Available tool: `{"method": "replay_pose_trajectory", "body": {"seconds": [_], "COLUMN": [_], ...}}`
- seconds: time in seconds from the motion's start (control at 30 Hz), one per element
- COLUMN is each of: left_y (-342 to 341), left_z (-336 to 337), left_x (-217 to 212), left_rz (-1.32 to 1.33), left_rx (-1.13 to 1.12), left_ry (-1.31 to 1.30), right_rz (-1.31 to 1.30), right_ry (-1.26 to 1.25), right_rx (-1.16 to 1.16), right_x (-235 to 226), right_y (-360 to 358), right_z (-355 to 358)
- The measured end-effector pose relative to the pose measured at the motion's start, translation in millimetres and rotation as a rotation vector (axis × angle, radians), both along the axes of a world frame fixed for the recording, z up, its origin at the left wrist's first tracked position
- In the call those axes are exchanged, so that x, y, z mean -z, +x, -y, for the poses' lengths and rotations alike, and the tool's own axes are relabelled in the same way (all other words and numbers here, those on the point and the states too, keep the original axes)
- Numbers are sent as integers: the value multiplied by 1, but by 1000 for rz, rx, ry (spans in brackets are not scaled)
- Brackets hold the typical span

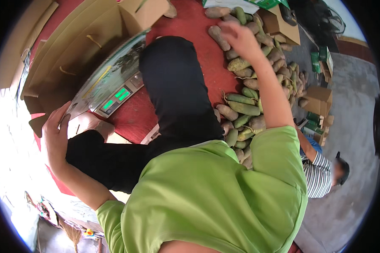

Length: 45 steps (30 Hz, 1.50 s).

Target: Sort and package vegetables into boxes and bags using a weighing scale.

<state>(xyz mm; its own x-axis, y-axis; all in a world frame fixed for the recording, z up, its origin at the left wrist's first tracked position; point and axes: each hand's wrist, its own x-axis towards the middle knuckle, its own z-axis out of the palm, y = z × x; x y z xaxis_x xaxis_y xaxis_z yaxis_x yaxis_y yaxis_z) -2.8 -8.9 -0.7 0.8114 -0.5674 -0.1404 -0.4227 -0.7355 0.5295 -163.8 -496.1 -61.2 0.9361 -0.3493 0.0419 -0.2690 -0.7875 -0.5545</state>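
we saw a broad, red floor covering (215, 67) under everything at hand. on it, to our left, stood a large, open-topped, brown cardboard box (82, 42), its outer side printed in grey-green with yellow marks, string loops showing on its bare inner wall. to our right spread a long heap of thick, blunt-ended root vegetables (250, 93), some smooth and green, others dull mauve-brown and earthy-looking, a few trailing thin, pale root tails; they lay tumbled over and against one another. beside the box's printed side we could see a flat, pale, boxy scale (116, 101) with green-lit displays. our left hand (57, 128) was at the box's near corner, fingers bent at its edge; we could not tell whether they pinched it. our right hand (239, 37), slightly blurred, hung over the heap's far end with its fingers loosely spread. just beside those fingertips lay one mauve-brown, elongated, rough-skinned root (217, 37); whether they touched it, we could not tell.
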Motion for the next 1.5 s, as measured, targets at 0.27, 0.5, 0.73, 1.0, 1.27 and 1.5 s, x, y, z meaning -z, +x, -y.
{"method": "replay_pose_trajectory", "body": {"seconds": [0.27,0.5,0.73,1.0,1.27,1.5], "left_y": [3,4,3,-13,-15,-14], "left_z": [-2,-6,-7,13,12,4], "left_x": [10,14,7,-6,-8,-6], "left_rz": [-42,-76,-68,-23,-6,30], "left_rx": [-56,-161,-152,-112,-146,-144], "left_ry": [73,92,148,68,22,-13], "right_rz": [-672,-1036,-1121,-970,-766,70], "right_ry": [-62,3,292,276,143,556], "right_rx": [256,290,799,684,617,472], "right_x": [175,187,223,218,136,11], "right_y": [-268,-345,-387,-390,-318,-182], "right_z": [2,-81,-100,-79,-37,-1]}}
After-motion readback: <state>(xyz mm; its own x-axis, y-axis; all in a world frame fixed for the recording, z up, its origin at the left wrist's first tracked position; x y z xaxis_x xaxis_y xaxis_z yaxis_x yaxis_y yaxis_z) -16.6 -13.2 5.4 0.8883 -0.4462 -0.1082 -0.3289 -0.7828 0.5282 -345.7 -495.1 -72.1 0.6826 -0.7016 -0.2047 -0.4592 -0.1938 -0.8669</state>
